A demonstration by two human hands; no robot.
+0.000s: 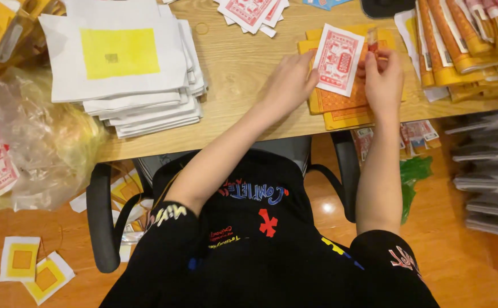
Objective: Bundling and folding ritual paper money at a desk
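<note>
Both hands pinch one red-and-white slip (338, 59) between thumb and fingertips: the left hand (290, 80) grips its left edge, the right hand (383, 77) its right edge. The slip is held tilted, just above a stack of orange-and-yellow sheets (340, 105) that lies on the worktop (243, 74) near its front edge. The right hand also touches a small red item near the slip's upper right corner; what it is cannot be told.

Left of the hands, well apart, a tall stack of white sheets (140, 97) stands on the worktop, its top sheet bearing a yellow square. More red-and-white slips (252, 12) lie at the far edge of the worktop. To the right, fanned orange-and-white bundles (460, 45) overlap one another. A clear plastic bag (43, 142) with contents sits at the left end, hanging past the worktop edge.

Below, loose white-and-yellow squares (32, 268) lie on the floor (460, 256) beside the chair's armrest (100, 217). Grey stacks (488, 182) sit at the right, under the worktop level.
</note>
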